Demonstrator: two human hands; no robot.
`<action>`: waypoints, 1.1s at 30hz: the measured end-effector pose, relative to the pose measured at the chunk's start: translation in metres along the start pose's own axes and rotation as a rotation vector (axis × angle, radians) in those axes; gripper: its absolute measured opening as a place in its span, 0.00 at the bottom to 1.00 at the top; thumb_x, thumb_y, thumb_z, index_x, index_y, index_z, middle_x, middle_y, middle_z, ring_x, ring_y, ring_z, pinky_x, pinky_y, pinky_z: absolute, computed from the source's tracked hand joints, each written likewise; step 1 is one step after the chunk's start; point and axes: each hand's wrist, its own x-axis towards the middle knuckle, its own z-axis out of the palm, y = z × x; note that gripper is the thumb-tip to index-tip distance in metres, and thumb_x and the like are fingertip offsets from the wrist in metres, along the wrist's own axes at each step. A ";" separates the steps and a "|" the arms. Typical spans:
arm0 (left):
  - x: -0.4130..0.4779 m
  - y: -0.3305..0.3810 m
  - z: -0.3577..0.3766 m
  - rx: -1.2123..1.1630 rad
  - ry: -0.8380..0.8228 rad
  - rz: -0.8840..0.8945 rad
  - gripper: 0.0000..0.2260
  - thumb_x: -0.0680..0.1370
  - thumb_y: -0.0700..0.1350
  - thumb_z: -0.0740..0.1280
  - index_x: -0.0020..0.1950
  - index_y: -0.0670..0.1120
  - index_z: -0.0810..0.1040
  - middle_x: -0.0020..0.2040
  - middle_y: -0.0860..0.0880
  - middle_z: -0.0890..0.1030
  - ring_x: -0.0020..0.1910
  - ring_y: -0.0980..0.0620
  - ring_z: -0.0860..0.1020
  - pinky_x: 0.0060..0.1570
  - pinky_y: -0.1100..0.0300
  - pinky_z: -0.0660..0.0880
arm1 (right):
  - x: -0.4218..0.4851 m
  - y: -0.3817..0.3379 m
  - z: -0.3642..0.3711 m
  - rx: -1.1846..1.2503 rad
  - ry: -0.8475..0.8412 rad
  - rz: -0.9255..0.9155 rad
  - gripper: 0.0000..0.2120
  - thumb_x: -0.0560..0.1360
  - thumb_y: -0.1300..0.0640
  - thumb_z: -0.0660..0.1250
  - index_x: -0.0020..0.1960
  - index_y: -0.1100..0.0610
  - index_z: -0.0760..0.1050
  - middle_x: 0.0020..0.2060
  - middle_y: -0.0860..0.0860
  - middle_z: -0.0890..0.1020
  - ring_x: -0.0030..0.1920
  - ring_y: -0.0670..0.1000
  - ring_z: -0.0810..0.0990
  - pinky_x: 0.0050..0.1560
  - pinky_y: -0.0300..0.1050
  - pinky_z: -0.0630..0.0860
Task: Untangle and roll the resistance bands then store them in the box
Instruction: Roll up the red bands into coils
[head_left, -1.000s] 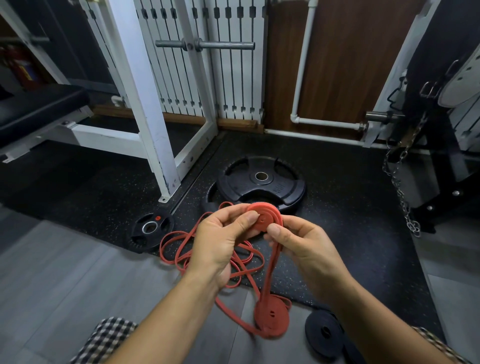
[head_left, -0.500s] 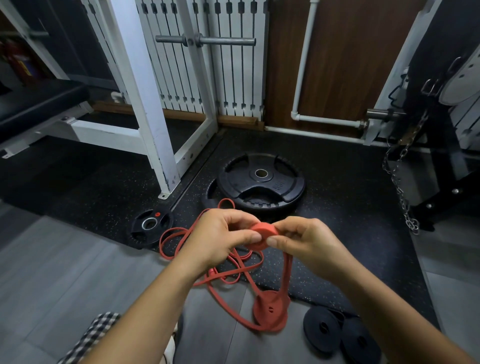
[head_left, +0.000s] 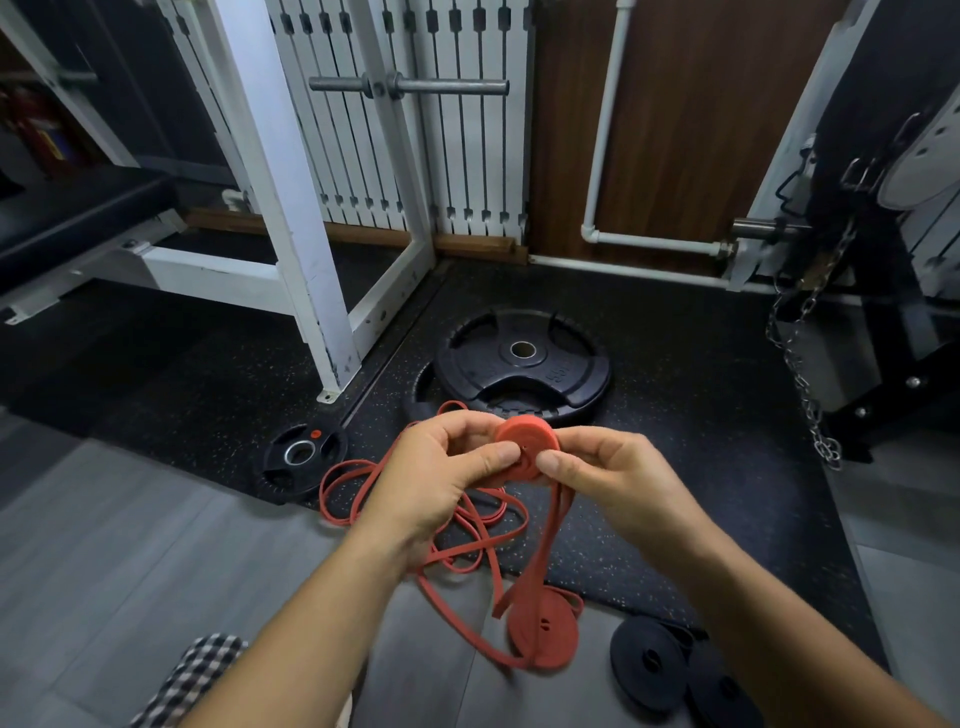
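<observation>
Both hands, the left hand (head_left: 441, 467) and right hand (head_left: 613, 473), pinch a red coil (head_left: 527, 449) above the floor; its loose tail (head_left: 545, 540) hangs down. Rolling well probably means flat, snug turns, thumbs pinning the centre. No box is visible.

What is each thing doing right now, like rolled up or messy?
Held roll, partly wound, tail hanging down.
Left hand, pinching the held roll.
Right hand, pinching the held roll.
Loose bands, tangled on the floor.
Floor roll, wound up, lying flat.
Black rolls, wound up, lying flat.
Box, not in view.
</observation>
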 end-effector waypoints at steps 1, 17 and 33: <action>0.000 0.002 -0.004 0.145 -0.031 0.036 0.09 0.69 0.35 0.72 0.47 0.45 0.81 0.40 0.46 0.83 0.41 0.51 0.80 0.46 0.60 0.78 | 0.000 0.000 -0.002 -0.103 -0.016 -0.006 0.07 0.72 0.62 0.68 0.46 0.52 0.81 0.41 0.53 0.85 0.44 0.49 0.84 0.44 0.39 0.80; -0.003 -0.004 0.009 -0.235 0.147 -0.038 0.05 0.71 0.36 0.68 0.42 0.44 0.82 0.34 0.47 0.84 0.30 0.54 0.80 0.34 0.65 0.77 | 0.001 0.003 0.005 0.166 -0.007 0.017 0.11 0.66 0.56 0.69 0.48 0.56 0.80 0.42 0.52 0.86 0.44 0.48 0.84 0.42 0.36 0.78; -0.001 0.003 -0.005 0.099 0.014 0.070 0.07 0.69 0.33 0.70 0.42 0.43 0.82 0.35 0.46 0.84 0.34 0.53 0.81 0.37 0.62 0.79 | 0.002 -0.006 -0.007 -0.125 -0.070 0.001 0.08 0.70 0.64 0.70 0.48 0.55 0.80 0.40 0.49 0.85 0.42 0.45 0.84 0.40 0.34 0.78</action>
